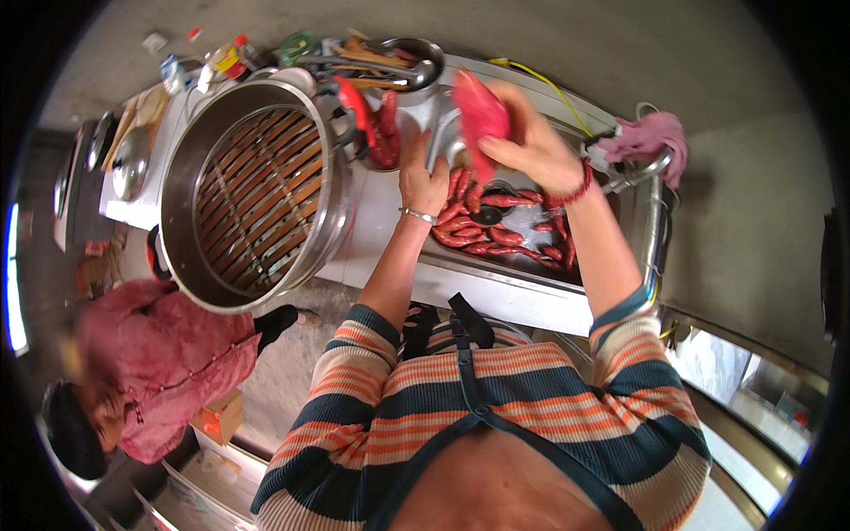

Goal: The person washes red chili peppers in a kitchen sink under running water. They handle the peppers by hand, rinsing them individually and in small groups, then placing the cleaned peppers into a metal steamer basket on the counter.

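My right hand [534,136] grips a reddish-pink sweet potato [479,119], blurred by motion, above a stainless steel sink [524,271]. Several wet red sweet potatoes [506,237] lie in the sink around a dark drain fitting [488,215]. My left hand [423,179] reaches forward at the sink's left edge, thumb apart from the fingers, and I see nothing held in it. Just beyond its fingertips, a metal bowl [408,129] holds more sweet potatoes [385,147]. A bright red object [358,109] stands against them; its kind is unclear.
A large steel steamer pot [174,199] with a slatted wooden rack [265,192] stands left. Behind are a pot of utensils [428,50] and bottles [229,61]. A pink cloth [654,143] drapes near the faucet [641,176]. A person in pink [179,345] is at lower left.
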Demonstrator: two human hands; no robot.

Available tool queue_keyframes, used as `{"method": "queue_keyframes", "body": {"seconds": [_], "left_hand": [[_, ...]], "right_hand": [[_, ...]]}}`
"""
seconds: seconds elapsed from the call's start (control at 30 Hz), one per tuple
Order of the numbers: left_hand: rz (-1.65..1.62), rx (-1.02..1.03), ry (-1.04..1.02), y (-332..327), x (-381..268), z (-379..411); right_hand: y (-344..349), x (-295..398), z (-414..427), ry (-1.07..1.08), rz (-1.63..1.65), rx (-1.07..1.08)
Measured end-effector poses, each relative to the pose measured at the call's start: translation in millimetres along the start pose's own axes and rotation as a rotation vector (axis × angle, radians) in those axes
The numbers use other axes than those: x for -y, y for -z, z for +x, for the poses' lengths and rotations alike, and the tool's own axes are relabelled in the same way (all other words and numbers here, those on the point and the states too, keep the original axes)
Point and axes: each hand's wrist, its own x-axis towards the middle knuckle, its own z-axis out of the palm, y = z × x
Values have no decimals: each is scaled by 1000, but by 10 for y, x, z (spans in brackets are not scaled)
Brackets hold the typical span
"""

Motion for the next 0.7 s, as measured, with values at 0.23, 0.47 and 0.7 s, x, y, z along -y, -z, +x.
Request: {"method": "queue_keyframes", "body": {"seconds": [0.23,0.47,0.7], "left_hand": [[-493,623,550,-1106,-94,-625],[-658,925,963,-1624,-622,-940],[-962,775,1092,-1240,-607,-913]], "right_hand": [[895,-1806,-1756,-534,958,-724],[996,-1962,-1914,-600,775,-754],[739,-1562,-1702,-496,96,-435]]}}
